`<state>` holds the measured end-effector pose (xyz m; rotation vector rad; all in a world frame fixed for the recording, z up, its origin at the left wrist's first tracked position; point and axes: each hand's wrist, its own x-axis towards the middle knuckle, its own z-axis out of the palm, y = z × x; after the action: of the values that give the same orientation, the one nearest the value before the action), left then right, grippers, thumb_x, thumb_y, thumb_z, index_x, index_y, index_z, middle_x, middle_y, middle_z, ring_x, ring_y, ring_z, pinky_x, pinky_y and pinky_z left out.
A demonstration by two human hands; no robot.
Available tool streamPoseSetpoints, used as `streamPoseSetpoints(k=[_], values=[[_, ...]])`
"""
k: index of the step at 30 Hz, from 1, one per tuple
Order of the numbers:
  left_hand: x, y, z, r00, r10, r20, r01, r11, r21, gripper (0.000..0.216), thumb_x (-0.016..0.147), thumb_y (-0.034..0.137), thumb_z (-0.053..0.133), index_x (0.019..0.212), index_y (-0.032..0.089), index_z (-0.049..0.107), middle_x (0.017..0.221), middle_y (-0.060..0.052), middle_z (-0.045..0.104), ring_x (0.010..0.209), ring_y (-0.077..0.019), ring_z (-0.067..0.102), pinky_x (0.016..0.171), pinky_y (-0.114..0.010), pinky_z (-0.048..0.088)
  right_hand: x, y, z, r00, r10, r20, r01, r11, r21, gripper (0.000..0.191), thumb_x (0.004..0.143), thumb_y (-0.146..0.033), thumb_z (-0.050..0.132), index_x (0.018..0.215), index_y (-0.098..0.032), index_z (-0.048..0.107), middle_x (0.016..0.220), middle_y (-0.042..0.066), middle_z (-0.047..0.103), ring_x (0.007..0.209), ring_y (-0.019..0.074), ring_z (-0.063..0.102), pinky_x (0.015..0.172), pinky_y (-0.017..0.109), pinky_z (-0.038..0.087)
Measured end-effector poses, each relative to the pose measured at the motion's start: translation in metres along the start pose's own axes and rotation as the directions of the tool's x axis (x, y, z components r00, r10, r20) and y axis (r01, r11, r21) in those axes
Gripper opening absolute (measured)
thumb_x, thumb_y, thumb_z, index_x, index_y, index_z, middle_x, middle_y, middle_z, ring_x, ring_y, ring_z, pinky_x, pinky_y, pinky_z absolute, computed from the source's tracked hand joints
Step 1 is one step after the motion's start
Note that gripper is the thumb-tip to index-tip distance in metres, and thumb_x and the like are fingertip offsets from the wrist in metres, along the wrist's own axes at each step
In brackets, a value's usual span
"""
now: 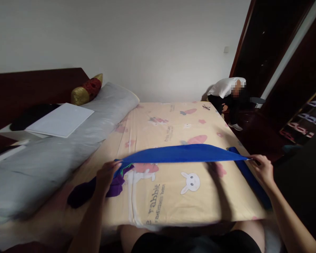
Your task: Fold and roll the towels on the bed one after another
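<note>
A strip of blue cloth is stretched across the front of the bed, its upper edge bowed up. My left hand pinches its left end. Its right end is pinched between the fingers of my right hand. Close to my left hand lies a crumpled purple cloth, with a dark cloth beside it, partly hidden by my forearm. Below my right hand, a folded blue cloth lies along the bed's right edge.
The bed has a yellow rabbit-print sheet. On the left are a grey quilt, a white board and a red-gold pillow. A person sits bent over beyond the bed. Shoes stand on a rack at right.
</note>
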<state>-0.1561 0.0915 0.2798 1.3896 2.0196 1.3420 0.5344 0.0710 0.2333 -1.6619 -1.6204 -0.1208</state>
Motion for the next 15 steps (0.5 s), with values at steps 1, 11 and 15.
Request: streamPoseSetpoints(k=[1,11,15], values=[[-0.006,-0.015,0.002,0.999,0.017,0.047,-0.019,0.999,0.048,0.027,0.068,0.047,0.069,0.08,0.023,0.068,0.081,0.004,0.067,0.095,-0.0183,0.059,0.082,-0.024,0.049,-0.013,0.007,0.011,0.999,0.017,0.044,-0.018,0.999,0.029,0.034,0.085,-0.049,0.05,0.087,-0.022,0.07,0.091,0.01,0.071,0.087,0.0258,0.061,0.079,0.037,0.044],[-0.052,-0.154,0.035,0.882,0.022,0.471,-0.146,0.962,0.229,0.049,0.061,0.069,0.06,0.071,0.023,0.075,0.083,-0.006,0.067,0.084,-0.0261,0.066,0.082,-0.037,0.054,-0.111,0.047,0.063,0.865,0.183,0.467,-0.183,0.982,-0.045,0.028,0.069,-0.04,0.05,0.074,-0.025,0.072,0.086,0.005,0.074,0.086,0.0267,0.068,0.078,0.038,0.051],[-0.054,-0.168,0.025,0.85,-0.007,0.526,-0.151,0.955,0.257,0.047,0.062,0.067,0.06,0.068,0.022,0.074,0.081,-0.006,0.069,0.08,-0.0254,0.068,0.077,-0.036,0.055,-0.118,0.052,0.054,0.794,0.222,0.567,-0.191,0.975,-0.114,0.024,0.066,-0.031,0.051,0.073,-0.025,0.073,0.084,0.004,0.075,0.086,0.0248,0.069,0.078,0.034,0.05]])
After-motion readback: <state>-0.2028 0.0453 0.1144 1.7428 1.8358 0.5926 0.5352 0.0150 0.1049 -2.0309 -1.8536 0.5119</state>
